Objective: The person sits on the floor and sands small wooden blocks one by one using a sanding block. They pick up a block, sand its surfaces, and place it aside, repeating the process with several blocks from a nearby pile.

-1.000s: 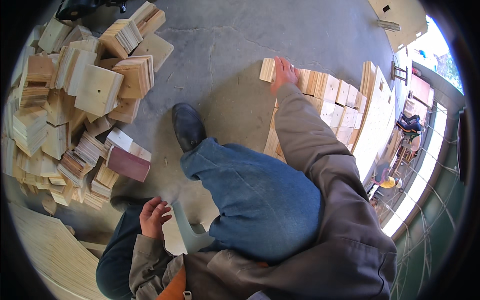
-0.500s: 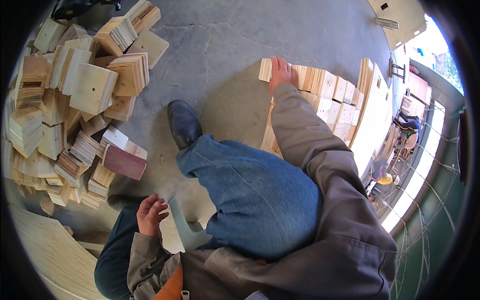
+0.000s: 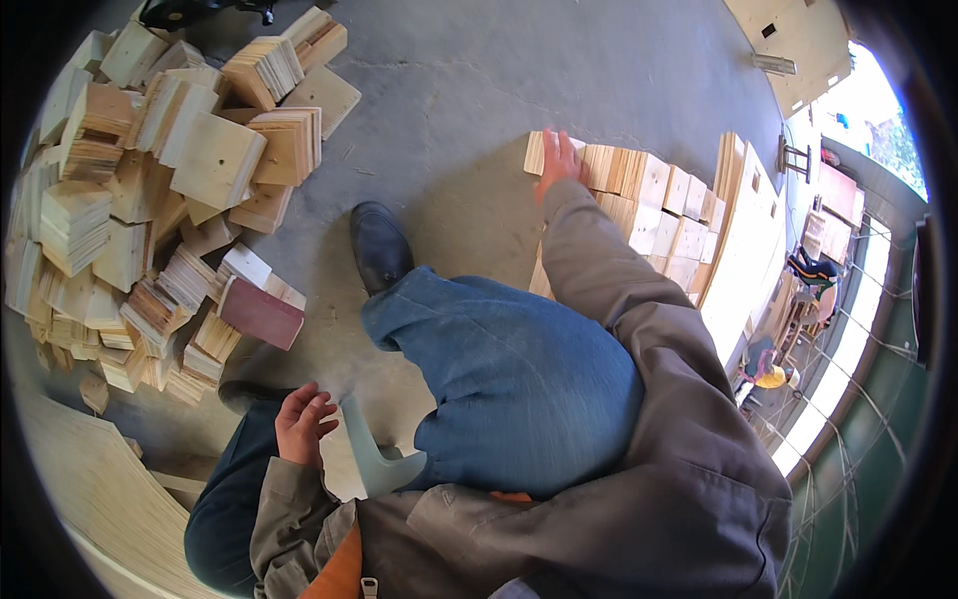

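Observation:
My right hand (image 3: 561, 165) reaches out to the far left end of a stack of light wooden blocks (image 3: 639, 185). Its fingers are stretched over the end block (image 3: 535, 153) and a little blurred; whether they touch it or hover just above is hard to tell. Close to my body, my left hand (image 3: 302, 424) is raised with loosely bent fingers apart, holding nothing. It is beside the pale grey-green edge of a stool-like seat (image 3: 371, 454) under me.
A loose heap of wooden boards in bundles (image 3: 215, 160) covers the floor at left, a dark red block (image 3: 261, 312) at its near side. My black shoe (image 3: 380, 248) stands between heap and stack. Larger boards (image 3: 743, 225) lean right of the stack; a plywood sheet (image 3: 90, 479) is at lower left.
The view has turned slightly, so the heap appears farther right. My right hand's fingers have loosened and spread at the end block. My left hand has barely moved.

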### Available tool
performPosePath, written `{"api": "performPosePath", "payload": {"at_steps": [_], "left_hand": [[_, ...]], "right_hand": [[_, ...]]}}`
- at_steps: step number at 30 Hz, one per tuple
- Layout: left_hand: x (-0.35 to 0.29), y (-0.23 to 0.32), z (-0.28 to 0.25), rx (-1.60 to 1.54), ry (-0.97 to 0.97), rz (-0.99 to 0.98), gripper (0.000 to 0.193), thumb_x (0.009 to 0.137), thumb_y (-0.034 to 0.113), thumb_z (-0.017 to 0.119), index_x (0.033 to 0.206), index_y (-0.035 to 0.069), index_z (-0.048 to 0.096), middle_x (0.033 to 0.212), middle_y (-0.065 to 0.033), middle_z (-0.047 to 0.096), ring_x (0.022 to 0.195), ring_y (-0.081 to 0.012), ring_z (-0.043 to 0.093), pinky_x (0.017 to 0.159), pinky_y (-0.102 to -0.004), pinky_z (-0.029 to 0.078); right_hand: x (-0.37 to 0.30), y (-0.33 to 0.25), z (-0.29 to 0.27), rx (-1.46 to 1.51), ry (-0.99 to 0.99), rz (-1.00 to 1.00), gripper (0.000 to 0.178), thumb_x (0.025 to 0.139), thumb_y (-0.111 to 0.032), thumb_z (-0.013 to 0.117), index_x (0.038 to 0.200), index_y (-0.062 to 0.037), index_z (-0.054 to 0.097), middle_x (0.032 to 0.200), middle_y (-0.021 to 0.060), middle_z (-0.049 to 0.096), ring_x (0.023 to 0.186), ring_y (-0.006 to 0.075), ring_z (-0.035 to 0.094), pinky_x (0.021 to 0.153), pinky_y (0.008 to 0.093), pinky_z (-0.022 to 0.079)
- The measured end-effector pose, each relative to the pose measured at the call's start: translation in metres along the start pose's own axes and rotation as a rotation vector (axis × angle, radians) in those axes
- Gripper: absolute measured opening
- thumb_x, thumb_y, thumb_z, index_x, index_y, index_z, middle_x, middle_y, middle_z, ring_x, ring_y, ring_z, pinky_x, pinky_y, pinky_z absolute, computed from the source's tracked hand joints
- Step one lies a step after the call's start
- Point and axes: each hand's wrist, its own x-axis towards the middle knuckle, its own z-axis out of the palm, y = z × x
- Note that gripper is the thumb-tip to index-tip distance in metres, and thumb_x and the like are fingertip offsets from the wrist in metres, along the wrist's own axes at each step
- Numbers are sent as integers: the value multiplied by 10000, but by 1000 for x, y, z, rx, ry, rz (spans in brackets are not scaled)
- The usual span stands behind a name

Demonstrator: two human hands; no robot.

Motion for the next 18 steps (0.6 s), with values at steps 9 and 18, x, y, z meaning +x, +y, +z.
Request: {"api": "performPosePath", "payload": {"at_steps": [9, 18], "left_hand": [[-25, -21, -21, -34, 72, 88, 372, 959, 235, 685, 1292, 90, 603, 1098, -57, 694, 917, -181, 682, 736, -355, 569], [-75, -20, -28, -105, 57, 331, 442, 947, 224, 706, 1320, 18, 591, 1115, -103, 689, 952, -196, 687, 753, -340, 577]], "right_hand": [[-72, -55, -7, 198, -216, -117, 758, 818, -256, 778, 1488, -114, 455, 1526, 183, 436, 1423, 372, 415, 1148, 476, 382], [-91, -71, -21, 317, -550, -470, 715, 836, -291, 782, 1456, -84, 490, 1369, 197, 576, 1228, 351, 586, 1028, 457, 491]]}}
